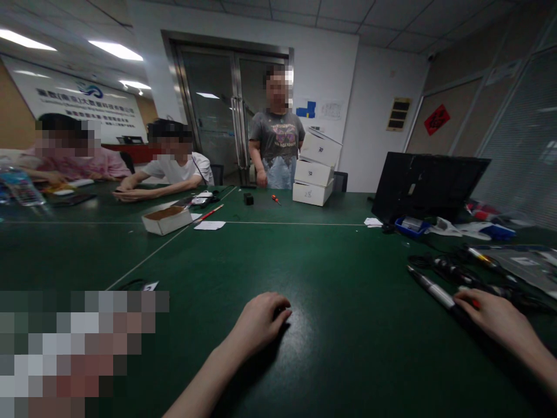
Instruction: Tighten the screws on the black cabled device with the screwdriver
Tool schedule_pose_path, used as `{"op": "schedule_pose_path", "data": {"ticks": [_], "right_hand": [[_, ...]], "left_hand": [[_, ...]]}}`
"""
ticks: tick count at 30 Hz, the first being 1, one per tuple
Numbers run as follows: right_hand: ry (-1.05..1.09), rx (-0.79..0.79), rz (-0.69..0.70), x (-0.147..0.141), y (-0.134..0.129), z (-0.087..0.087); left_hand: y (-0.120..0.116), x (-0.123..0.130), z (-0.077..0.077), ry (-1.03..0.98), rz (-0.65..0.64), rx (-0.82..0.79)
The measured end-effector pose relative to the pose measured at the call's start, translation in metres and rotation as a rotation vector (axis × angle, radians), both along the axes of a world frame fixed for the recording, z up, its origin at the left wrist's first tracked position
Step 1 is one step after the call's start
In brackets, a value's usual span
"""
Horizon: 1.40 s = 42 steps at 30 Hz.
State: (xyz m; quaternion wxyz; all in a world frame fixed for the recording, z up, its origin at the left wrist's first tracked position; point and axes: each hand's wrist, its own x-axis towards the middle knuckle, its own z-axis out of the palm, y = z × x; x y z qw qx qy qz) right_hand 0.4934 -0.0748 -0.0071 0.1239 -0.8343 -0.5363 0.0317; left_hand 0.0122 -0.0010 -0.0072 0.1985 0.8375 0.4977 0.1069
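My left hand [263,316] rests over the middle of the green table [322,255]. Its fingers curl toward the thumb around a dark spot; whether that is a small object or only shadow I cannot make out. At the right, my right hand [491,310] has its fingers closed at a pen-shaped tool [435,292] with a pointed tip, a silver barrel and a dark rear part. A bit of red shows by these fingers. The tip points away to the left, toward the monitor. The tool's rear end is hidden in shadow by the hand.
Black cables [452,271] and a grey flat device [522,264] lie beyond my right hand, below a black monitor [429,183]. Farther off are stacked white boxes [319,168], an open box [167,222] and a red-handled screwdriver [276,200]. Several people are around the table.
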Motion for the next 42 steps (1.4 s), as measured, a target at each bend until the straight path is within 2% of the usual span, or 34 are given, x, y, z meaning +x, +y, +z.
{"op": "schedule_pose_path", "data": {"ticks": [6,16,25,32,42], "right_hand": [[0.079,0.03,-0.03,0.011,0.003,-0.005],[0.122,-0.068,-0.067,0.002,0.003,0.005],[0.131,-0.018,-0.048,0.012,0.005,-0.007],[0.122,0.021,-0.013,0.006,-0.001,-0.004],[0.057,-0.104,-0.06,0.008,0.009,-0.013]], "left_hand": [[0.0,-0.001,0.0,-0.005,-0.009,-0.002],[0.001,0.0,0.0,-0.01,-0.01,0.0],[0.002,0.0,-0.002,-0.001,-0.006,-0.002],[0.004,-0.001,-0.004,-0.001,-0.016,0.006],[0.002,0.0,-0.001,0.01,-0.016,0.003]]}}
